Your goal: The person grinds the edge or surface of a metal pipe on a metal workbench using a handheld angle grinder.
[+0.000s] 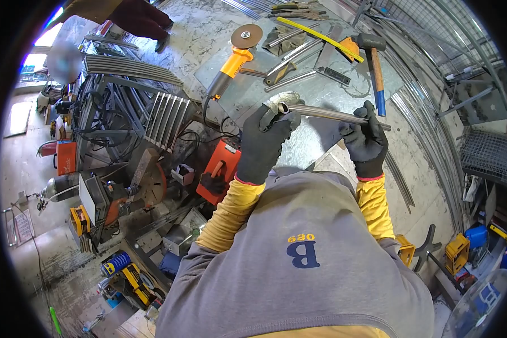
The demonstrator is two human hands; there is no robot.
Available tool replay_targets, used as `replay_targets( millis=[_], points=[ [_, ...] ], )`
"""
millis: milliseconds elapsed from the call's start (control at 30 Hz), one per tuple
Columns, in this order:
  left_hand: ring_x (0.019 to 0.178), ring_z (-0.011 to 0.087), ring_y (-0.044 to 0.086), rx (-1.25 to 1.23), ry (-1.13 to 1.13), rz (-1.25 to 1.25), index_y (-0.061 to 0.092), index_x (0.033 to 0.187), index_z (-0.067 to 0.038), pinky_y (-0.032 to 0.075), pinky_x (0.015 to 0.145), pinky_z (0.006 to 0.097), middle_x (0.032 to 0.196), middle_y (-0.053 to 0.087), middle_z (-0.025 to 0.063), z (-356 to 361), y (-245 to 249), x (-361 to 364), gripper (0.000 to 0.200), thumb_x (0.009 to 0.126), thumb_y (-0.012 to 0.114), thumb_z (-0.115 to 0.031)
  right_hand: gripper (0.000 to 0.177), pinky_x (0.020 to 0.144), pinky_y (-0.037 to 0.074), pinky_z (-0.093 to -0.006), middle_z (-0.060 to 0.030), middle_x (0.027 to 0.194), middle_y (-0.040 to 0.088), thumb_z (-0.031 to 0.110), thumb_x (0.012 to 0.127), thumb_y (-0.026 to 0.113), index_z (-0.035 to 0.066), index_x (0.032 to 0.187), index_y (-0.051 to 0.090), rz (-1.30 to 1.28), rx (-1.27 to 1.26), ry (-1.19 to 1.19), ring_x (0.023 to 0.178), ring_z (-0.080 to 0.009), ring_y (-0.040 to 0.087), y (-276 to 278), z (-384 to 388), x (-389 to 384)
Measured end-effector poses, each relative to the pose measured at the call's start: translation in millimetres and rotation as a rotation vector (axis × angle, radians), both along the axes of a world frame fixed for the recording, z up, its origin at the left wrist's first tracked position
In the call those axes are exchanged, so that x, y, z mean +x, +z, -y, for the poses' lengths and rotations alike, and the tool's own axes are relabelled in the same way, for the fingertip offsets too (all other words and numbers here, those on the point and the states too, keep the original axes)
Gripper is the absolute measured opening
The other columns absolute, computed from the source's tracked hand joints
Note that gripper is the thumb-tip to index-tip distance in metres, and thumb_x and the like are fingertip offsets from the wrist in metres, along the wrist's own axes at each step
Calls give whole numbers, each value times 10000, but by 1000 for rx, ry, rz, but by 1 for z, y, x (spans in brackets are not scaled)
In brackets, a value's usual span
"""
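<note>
A shiny metal tube (327, 112) is held roughly level in front of my chest, its hollow end facing left. My left hand (263, 138), in a dark grey glove, is closed around that open end. Crumpled whitish material (283, 100) shows beside its fingers; I cannot make out what it is. My right hand (366, 143), also gloved, pinches the tube near its other end. Just beyond lies a metal sheet (304, 149) on the floor. An orange angle grinder (231, 67) with a brown disc rests on its left part, apart from my hands.
Beyond the tube lie a mallet (376, 73), a yellow strip (321, 38), a dark work glove (287, 40) and several metal pieces. Long metal bars (428, 112) line the right. At left are an orange-red machine (219, 169), a metal grille (167, 121) and cables. Another person's legs (143, 21) are far left.
</note>
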State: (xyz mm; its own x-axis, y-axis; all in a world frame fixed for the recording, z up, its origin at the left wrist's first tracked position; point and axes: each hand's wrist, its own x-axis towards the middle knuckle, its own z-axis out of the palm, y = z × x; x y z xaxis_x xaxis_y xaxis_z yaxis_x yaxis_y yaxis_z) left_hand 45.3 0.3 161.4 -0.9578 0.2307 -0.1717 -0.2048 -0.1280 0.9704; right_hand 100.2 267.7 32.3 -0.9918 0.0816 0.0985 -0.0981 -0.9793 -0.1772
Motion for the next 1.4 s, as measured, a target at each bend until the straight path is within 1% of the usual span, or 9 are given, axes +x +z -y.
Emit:
replay_targets(
  millis=[233, 333, 467, 667, 733, 833, 1100, 1167, 1400],
  points=[
    [989, 128, 718, 215, 95, 26, 719, 1401, 41, 566, 914, 297, 1159, 795, 68, -3, -17, 4, 352, 1055, 701, -20, 449, 1019, 607, -529, -122, 1449, 743, 295, 1153, 622, 34, 1518, 636, 112, 37, 26, 1093, -229, 783, -9, -27, 1],
    [988, 133, 724, 172, 119, 11, 721, 1396, 36, 572, 937, 290, 1166, 795, 72, 4, -22, 1, 357, 1044, 720, -19, 353, 899, 665, -451, -82, 1289, 791, 288, 1163, 608, 44, 1407, 679, 301, 11, -71, 905, -158, 770, -14, -36, 4],
    [905, 103, 720, 134, 152, -13, 762, 1340, 7, 537, 778, 249, 1109, 799, 45, 3, -21, 1, 324, 1017, 739, 23, 342, 872, 667, -418, -57, 1241, 788, 246, 1155, 631, 35, 1421, 674, 460, 120, -147, 844, -138, 733, -31, -45, 11],
    [986, 114, 730, 275, 174, -43, 728, 1400, 16, 582, 897, 266, 1171, 785, 46, 2, -35, -5, 331, 1071, 718, -19, 473, 998, 644, -455, -136, 1485, 684, 183, 1160, 589, 26, 1604, 548, 433, 220, -44, 1038, -197, 736, -33, -42, 27],
    [1188, 228, 738, 285, 164, -77, 656, 1455, 15, 608, 1112, 507, 1315, 749, 118, 5, -39, -11, 394, 1123, 728, -184, 487, 1012, 640, -459, -155, 1527, 656, 170, 1158, 577, 24, 1621, 534, 434, 214, -30, 1067, -214, 741, -30, -37, 29],
    [1281, 269, 710, 288, 114, -45, 621, 1489, 18, 594, 1134, 533, 1396, 708, 133, 6, -35, -7, 415, 1138, 702, -186, 497, 1036, 634, -470, -175, 1566, 632, 157, 1158, 560, 22, 1635, 520, 436, 244, -16, 1098, -239, 747, -28, -37, 32],
    [1272, 256, 708, 293, 10, -75, 589, 1528, 19, 584, 1142, 529, 1412, 697, 126, 7, -40, -7, 435, 1154, 671, -189, 474, 1052, 628, -484, -157, 1472, 696, 165, 1172, 547, 18, 1623, 534, 398, 310, 13, 1083, -246, 747, -34, -47, 40],
    [1257, 247, 711, 288, 25, -58, 589, 1527, 21, 581, 1149, 531, 1397, 704, 121, 7, -40, -6, 435, 1152, 671, -183, 447, 939, 637, -433, -126, 1203, 758, 184, 1152, 612, -3, 1558, 603, 430, 335, -26, 1018, -209, 736, -29, -44, 43],
    [953, 98, 674, 158, 67, -12, 736, 1365, 18, 544, 856, 288, 1104, 768, 25, 4, -21, 0, 340, 1041, 761, -82, 405, 859, 616, -400, -87, 1085, 755, 285, 1156, 640, 21, 1459, 678, 595, 436, 101, 822, -151, 683, -12, -42, 53]
  ],
)
